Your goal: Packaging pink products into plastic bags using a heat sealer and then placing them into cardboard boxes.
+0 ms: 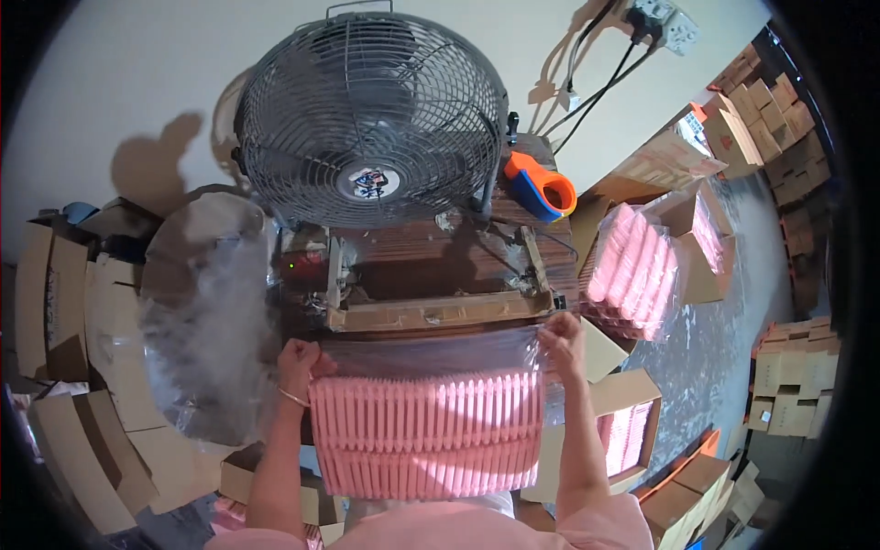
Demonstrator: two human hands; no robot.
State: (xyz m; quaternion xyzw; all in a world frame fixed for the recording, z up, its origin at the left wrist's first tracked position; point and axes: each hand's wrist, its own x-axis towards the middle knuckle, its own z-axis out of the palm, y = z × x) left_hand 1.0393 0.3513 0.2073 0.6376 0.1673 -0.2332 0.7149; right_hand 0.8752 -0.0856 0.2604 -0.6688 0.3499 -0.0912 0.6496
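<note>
We hold a clear plastic bag [431,367] packed with two rows of pink sticks [426,431], flat against our lap edge, its open mouth lying toward the sealing machine [431,307] on the wooden table [412,257].

Left hand [301,359]: fingers curled closed, pinching the bag's upper left corner. Right hand [562,337]: fingers closed on the upper right corner, the film drawn taut between the two.

Handling, as we judge it: film thin, slick, limp; it wrinkles unless kept stretched. The sticks look light but many, loose inside, likely to shift or spill toward the mouth if the bag tips. Best grip is where we have it, the empty film at both top corners, clear of the contents.

Around: a big grey fan [371,119] behind the machine; an orange and blue tape dispenser [541,188] at the table's right end; another filled bag [632,270] to the right; cardboard boxes [64,302] all about.
</note>
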